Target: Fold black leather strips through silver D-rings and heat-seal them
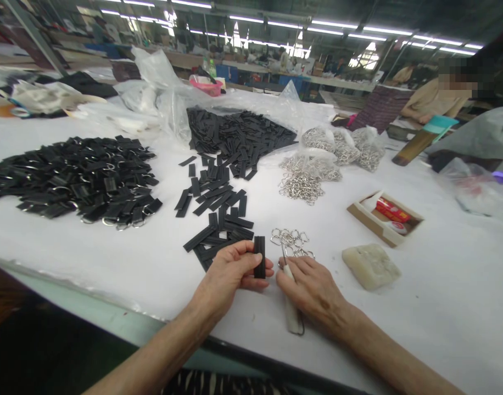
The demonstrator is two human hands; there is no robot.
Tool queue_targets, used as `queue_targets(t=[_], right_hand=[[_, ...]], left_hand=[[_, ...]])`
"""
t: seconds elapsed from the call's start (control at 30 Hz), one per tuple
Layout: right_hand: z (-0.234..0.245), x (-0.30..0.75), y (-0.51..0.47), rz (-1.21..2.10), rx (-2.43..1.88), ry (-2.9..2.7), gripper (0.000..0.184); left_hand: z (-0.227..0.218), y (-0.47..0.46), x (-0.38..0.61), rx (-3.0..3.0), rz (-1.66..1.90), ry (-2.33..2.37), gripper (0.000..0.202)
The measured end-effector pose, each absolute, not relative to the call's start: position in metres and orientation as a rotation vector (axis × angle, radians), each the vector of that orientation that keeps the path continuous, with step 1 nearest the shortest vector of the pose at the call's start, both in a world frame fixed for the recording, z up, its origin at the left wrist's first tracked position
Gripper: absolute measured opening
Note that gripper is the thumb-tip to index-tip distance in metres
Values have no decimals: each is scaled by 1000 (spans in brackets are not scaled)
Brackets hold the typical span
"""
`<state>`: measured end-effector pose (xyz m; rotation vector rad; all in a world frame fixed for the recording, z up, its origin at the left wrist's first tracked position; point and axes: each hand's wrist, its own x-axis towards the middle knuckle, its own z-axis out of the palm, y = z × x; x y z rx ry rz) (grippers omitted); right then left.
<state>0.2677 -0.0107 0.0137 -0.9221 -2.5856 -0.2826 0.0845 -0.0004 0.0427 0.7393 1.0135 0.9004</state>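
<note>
My left hand [237, 266] pinches a short black strip [260, 258] upright between thumb and fingers. Just to its right, my right hand [313, 285] is closed around a white-handled awl [291, 312] whose thin metal tip points away from me. A bit of shiny metal shows at the right fingertips, perhaps a ring; the fingers partly hide it. Beyond that hand lie several loose metal D-rings [290, 237]. Loose black strips [212, 197] are scattered beyond my left hand, leading back to a larger heap of strips [243, 134].
Black pieces fitted with rings form a pile [87, 181] at left. Bagged rings [313, 164] sit farther back. On the right are a small cardboard box [385, 218], a pale waxy block [370, 266] and a teal-lidded bottle [424, 140]. Another person [436, 101] sits across the table.
</note>
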Motion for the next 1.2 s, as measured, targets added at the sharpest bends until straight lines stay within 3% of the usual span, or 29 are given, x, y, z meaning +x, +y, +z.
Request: queue_targets(t=[0.27, 0.47, 0.67, 1.2], right_hand=[[26, 273, -10, -180, -1072, -2448, 21], [37, 274, -12, 620, -1423, -1819, 10], [53, 262, -14, 953, -1249, -1539, 11], [51, 248, -24, 919, -1374, -1635, 6]], left_hand=[[44, -6, 84, 765, 837, 1057, 7], [47, -8, 88, 791, 828, 1045, 8], [41, -9, 95, 554, 828, 828, 8], [44, -19, 104, 551, 825, 811, 15]])
